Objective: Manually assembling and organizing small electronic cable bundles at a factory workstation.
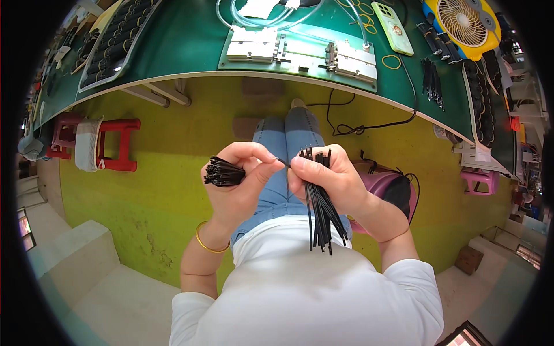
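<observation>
Above my lap, my left hand [245, 179] wraps its lower fingers round a tight bundle of thin black rods [224, 172], seen nearly end-on. Its thumb and forefinger pinch one end of a short black piece [283, 163]; the other end meets the fingertips of my right hand [332, 179]. That right hand also holds a looser bunch of long black rods [323, 216], which hang fanned out below the palm. Whether the pinched piece is one of these rods cannot be told, since fingertips cover most of it.
Ahead stands a green-topped bench with a metal clamping fixture [300, 55], clear tubing [259, 22], a phone [392, 27] and a yellow-blue fan [463, 23]. Trays of black bundles [118, 43] lie at left and right. A red stool [120, 144] stands left; a black cable [360, 127] hangs below.
</observation>
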`<state>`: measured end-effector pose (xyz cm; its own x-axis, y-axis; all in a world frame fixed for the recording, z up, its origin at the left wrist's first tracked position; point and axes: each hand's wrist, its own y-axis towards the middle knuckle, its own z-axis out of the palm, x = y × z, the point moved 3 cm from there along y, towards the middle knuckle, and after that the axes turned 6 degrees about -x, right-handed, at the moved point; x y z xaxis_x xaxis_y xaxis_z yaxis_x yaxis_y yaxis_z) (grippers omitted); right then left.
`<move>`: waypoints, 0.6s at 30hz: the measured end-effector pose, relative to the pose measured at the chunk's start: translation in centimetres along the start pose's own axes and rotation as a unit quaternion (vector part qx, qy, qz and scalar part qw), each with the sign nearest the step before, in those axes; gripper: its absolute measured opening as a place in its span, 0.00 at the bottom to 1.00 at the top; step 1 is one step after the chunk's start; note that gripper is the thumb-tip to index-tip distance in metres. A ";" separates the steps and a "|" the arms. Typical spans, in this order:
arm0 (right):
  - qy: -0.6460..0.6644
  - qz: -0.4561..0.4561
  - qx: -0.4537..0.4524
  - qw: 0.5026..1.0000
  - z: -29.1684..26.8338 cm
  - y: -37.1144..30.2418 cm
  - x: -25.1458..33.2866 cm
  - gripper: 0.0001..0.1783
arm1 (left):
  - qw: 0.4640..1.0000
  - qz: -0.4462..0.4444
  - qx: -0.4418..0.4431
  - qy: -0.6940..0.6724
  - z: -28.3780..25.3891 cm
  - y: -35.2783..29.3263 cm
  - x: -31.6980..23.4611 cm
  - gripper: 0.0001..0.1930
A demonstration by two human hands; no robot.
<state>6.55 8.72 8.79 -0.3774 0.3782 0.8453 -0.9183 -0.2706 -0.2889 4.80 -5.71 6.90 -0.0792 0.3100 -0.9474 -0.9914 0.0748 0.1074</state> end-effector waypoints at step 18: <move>0.064 0.077 0.013 0.995 0.3 -0.1 0.1 0.18 | 0.998 -0.043 -0.010 -0.041 0.0 -0.2 0.2 0.08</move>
<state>6.65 8.49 9.00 -0.5263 0.4407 0.7271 -0.8461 -0.3563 -0.3964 4.96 -5.67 6.72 0.0138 0.3808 -0.9246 -0.9962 0.0851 0.0201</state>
